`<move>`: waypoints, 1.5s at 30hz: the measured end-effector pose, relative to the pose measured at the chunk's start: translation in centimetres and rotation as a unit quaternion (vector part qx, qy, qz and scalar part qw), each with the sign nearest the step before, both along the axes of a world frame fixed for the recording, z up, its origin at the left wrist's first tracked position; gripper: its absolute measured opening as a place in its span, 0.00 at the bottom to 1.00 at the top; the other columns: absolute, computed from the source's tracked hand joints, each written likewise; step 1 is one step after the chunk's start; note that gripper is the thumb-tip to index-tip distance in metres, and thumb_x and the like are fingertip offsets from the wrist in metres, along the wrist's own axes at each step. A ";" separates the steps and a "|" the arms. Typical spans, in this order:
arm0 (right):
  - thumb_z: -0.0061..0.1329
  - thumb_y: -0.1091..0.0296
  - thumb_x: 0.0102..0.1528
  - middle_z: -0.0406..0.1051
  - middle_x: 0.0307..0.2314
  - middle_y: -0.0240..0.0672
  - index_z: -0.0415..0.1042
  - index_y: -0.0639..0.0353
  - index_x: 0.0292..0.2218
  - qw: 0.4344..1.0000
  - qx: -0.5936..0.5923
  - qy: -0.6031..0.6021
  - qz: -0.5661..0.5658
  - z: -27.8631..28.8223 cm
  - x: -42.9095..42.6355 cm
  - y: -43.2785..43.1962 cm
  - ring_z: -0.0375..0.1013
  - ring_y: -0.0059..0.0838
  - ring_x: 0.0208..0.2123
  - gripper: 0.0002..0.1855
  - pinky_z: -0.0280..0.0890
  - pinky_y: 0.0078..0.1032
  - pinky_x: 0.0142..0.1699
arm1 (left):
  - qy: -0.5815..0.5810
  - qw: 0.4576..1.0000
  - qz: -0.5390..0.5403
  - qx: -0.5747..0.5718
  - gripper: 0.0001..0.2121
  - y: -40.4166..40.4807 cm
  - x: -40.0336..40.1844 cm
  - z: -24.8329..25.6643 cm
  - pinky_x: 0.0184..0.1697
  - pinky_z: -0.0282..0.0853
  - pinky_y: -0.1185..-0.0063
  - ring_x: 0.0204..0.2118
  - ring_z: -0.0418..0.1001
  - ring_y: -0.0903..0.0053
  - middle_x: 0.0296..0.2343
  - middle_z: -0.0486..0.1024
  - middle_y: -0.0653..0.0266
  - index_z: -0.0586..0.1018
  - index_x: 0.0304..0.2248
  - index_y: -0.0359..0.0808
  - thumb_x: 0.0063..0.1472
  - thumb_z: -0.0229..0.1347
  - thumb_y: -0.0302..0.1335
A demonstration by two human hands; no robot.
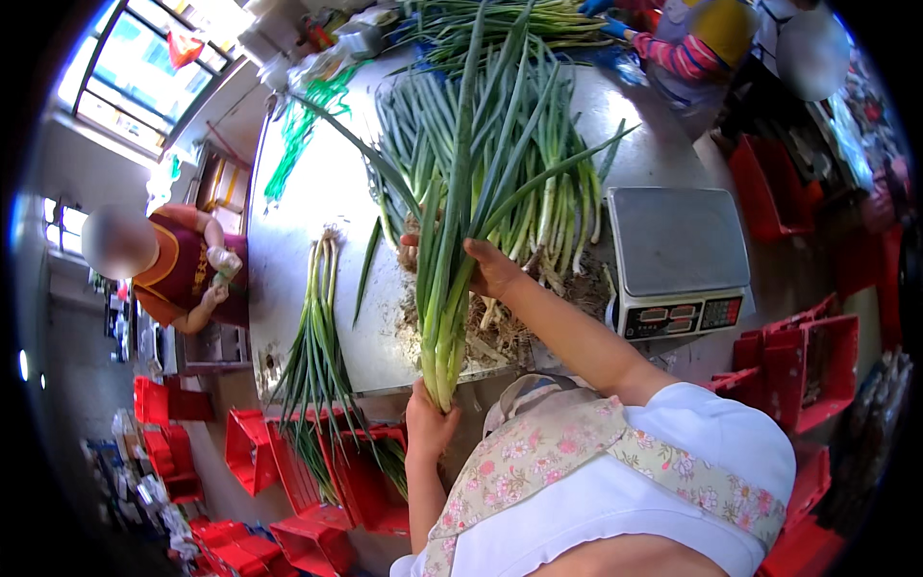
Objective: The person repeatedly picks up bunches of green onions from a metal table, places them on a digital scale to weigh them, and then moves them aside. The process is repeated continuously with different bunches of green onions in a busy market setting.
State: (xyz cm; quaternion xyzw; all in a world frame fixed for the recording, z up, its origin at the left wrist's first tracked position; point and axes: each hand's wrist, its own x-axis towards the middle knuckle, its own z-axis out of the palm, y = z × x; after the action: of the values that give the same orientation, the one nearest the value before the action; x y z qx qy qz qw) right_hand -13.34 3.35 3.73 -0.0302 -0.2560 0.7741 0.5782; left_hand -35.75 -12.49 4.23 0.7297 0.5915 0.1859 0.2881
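A bunch of long green onions (448, 310) is held up before me, leaves pointing away and pale stems towards me. My left hand (431, 425) is closed around the pale stem ends, just in front of the table edge. Farther up, my right hand (494, 268) wraps the green leaves, its thumb across them and fingers partly hidden behind. Beyond lies a large heap of green onions (425, 122), roots towards me. Left of my hands, a smaller bunch (315, 317) rests roots-away, its leaves drooping over the near edge of the metal table (281, 238).
A digital scale (674, 241) stands on the right. Loose roots and dirt (497, 339) litter the table. Green ties (306, 137) lie back left. Red crates (360, 476) sit below the near edge. One person (195, 267) is left; another, in blue gloves (614, 27), is back right.
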 end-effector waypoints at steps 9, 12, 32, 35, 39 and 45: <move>0.60 0.52 0.42 0.65 0.44 0.40 0.55 0.60 0.54 0.961 -0.044 0.062 -0.265 -0.5 11.9 -6.0 0.65 0.35 0.48 0.44 0.58 0.37 0.57 | 0.058 0.983 -0.174 -0.027 0.22 4.8 7.2 1.5 0.35 0.65 0.63 0.33 0.68 0.48 0.27 0.70 0.45 0.65 0.40 0.30 0.42 0.56 0.23; 0.59 0.50 0.43 0.64 0.46 0.42 0.57 0.59 0.53 0.905 -0.066 0.019 -0.420 -1.7 18.7 -9.1 0.64 0.38 0.49 0.42 0.58 0.37 0.57 | 0.095 0.957 -0.272 -0.023 0.24 7.1 11.4 1.0 0.37 0.65 0.63 0.34 0.68 0.51 0.29 0.70 0.46 0.64 0.41 0.30 0.43 0.57 0.24; 0.60 0.40 0.39 0.71 0.36 0.41 0.70 0.72 0.39 0.450 -0.493 -0.445 -0.597 -9.9 44.9 -26.4 0.70 0.38 0.37 0.40 0.63 0.30 0.43 | 0.203 0.823 -0.502 0.172 0.24 10.9 38.6 -6.2 0.40 0.67 0.66 0.38 0.70 0.54 0.35 0.70 0.49 0.66 0.41 0.33 0.44 0.59 0.31; 0.51 0.27 0.38 0.70 0.38 0.48 0.68 0.76 0.41 0.425 -0.572 -0.545 -0.442 -7.9 43.3 -26.9 0.69 0.43 0.41 0.51 0.61 0.31 0.47 | 0.278 0.808 -0.478 0.202 0.32 10.9 38.6 -5.5 0.40 0.68 0.68 0.41 0.69 0.59 0.37 0.70 0.52 0.65 0.45 0.34 0.43 0.63 0.40; 0.44 0.21 0.38 0.66 0.42 0.59 0.65 0.79 0.44 0.416 -0.518 -0.591 -0.457 -18.7 45.7 -30.0 0.67 0.47 0.46 0.58 0.60 0.32 0.49 | 0.272 0.824 -0.452 0.206 0.38 9.9 38.1 -2.9 0.44 0.66 0.68 0.43 0.68 0.61 0.39 0.69 0.51 0.63 0.50 0.33 0.42 0.64 0.45; 0.49 0.34 0.46 0.70 0.39 0.51 0.67 0.72 0.44 0.244 -0.506 -0.545 -0.622 -18.6 36.9 -36.5 0.69 0.42 0.44 0.42 0.62 0.31 0.48 | 0.059 0.916 -0.340 0.204 0.27 9.2 31.7 -1.5 0.52 0.59 0.68 0.51 0.62 0.57 0.47 0.65 0.49 0.66 0.49 0.32 0.52 0.58 0.35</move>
State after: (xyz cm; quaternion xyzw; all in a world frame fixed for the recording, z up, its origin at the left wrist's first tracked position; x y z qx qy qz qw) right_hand 23.55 -33.18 -14.90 -0.8812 0.0328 -0.0581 0.4681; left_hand -4.06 -3.33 2.70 0.9394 0.2730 0.1499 0.1432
